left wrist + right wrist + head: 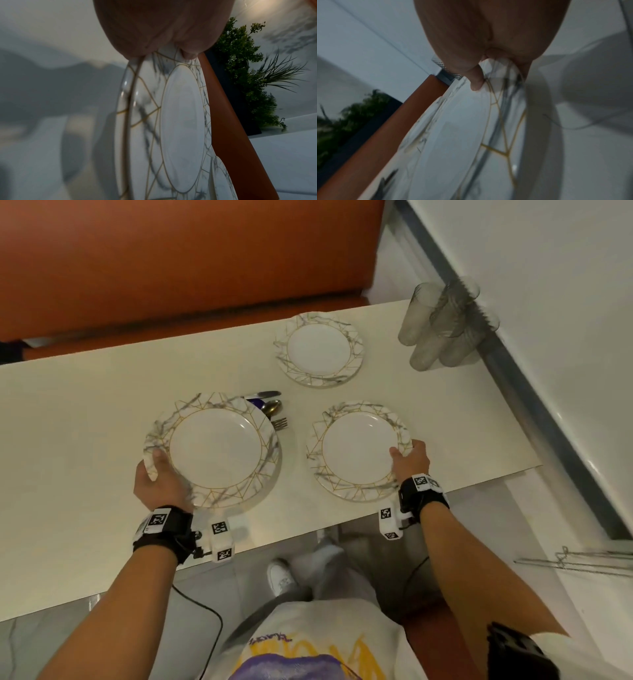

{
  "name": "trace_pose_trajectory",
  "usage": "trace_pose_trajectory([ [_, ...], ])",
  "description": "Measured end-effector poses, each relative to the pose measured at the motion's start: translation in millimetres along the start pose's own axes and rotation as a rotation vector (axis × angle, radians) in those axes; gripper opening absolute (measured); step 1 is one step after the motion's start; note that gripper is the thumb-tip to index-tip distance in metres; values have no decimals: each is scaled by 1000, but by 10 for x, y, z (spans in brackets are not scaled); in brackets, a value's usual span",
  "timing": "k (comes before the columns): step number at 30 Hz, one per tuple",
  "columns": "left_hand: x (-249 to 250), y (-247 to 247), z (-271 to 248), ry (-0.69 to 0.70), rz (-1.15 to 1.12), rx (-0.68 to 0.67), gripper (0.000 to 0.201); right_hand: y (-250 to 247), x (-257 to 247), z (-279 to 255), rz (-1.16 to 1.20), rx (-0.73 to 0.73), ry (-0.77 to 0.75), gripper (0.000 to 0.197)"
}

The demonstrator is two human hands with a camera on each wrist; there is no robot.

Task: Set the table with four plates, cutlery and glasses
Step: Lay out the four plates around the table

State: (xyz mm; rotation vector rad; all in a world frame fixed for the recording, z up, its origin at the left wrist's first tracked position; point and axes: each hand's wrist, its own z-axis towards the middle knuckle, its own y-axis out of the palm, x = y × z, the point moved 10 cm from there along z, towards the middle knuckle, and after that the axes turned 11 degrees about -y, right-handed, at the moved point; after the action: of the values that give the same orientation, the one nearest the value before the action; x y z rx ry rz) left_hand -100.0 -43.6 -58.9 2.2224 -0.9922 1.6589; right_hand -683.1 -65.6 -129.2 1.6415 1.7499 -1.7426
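Three marbled white plates with gold lines are on or over the cream table (85, 422). My left hand (157, 474) grips the near-left rim of the big left plate (212, 450), thumb on top; it casts a shadow as if raised. The left wrist view shows that hand (163, 27) pinching the plate (181, 121). My right hand (409, 457) grips the right rim of the right plate (356, 450), seen close as the hand (488, 33) on the plate (453, 135). A third plate (318, 350) lies farther back. Cutlery (272, 409) peeks out behind the left plate. Several clear glasses (442, 326) stand far right.
An orange bench (171, 268) runs along the table's far side. A white ledge with a metal rail (534, 412) borders the table on the right. A green plant (248, 81) stands beyond the bench. My legs and a shoe (281, 577) are below the near edge.
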Motion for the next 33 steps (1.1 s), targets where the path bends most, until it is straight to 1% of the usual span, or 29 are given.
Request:
trace_pose_trajectory([
  [2, -13, -54, -9, 3, 7, -8, 51, -18, 31, -61, -56, 1, -7, 54],
  [4, -8, -78, -46, -13, -17, -23, 47, -30, 62, -92, -113, -3, -23, 60],
  [6, -18, -70, -48, -27, -49, -45, 44, -58, 97, -117, -136, 1, -21, 61],
  [8, 14, -34, -113, -62, -46, -73, 35, -83, 129, -137, -139, 5, -11, 61],
  [10, 19, 8, -182, -96, -14, -85, 20, -99, 148, -140, -139, 3, -7, 63],
  [12, 7, 62, -241, -142, -22, -111, 15, -104, 134, -139, -192, -6, -21, 64],
  [13, 11, 80, -265, -168, -61, -131, 15, -120, 112, -146, -252, -4, -25, 63],
  [14, 11, 92, -273, -183, -103, -148, 21, -151, 51, -163, -328, 13, -34, 60],
  [16, 21, 99, -273, -175, -135, -157, 58, -212, -157, -198, -453, 71, -84, 51],
  [17, 23, 91, -257, -175, -150, -158, 66, -205, -308, -220, -469, 85, -130, 47],
  [19, 33, 110, -228, -192, -139, -192, 70, -95, -661, -277, -454, 92, -255, 41],
  [20, 4, 101, -200, -215, -128, -197, 80, 16, -869, -314, -433, 82, -330, 38],
  [22, -94, 48, -145, -255, -95, -175, 107, 283, -1251, -415, -299, 4, -468, 32],
  [23, -132, -74, -9, -263, -94, -166, 114, 588, -1540, -526, -200, -93, -533, 31],
  [24, -259, -10, 63, -280, -67, -199, 115, 740, -1655, -609, -123, -193, -541, 33],
  [26, -146, -25, -73, -321, -69, -235, 115, 1109, -1903, -796, -76, -392, -534, 45],
  [28, -21, -107, -149, -341, -88, -237, 101, 1517, -2086, -1005, -123, -568, -530, 51],
  [29, -6, -153, -145, -357, -89, -231, 93, 1685, -2186, -1082, -177, -621, -549, 51],
  [30, -40, -205, -101, -374, -86, -220, 88, 1840, -2284, -1133, -241, -649, -593, 50],
  [32, -66, -304, -26, -412, -89, -203, 88, 2080, -2473, -1182, -356, -662, -675, 44],
  [33, -48, -355, 5, -428, -89, -195, 88, 2191, -2553, -1179, -382, -667, -689, 41],
])
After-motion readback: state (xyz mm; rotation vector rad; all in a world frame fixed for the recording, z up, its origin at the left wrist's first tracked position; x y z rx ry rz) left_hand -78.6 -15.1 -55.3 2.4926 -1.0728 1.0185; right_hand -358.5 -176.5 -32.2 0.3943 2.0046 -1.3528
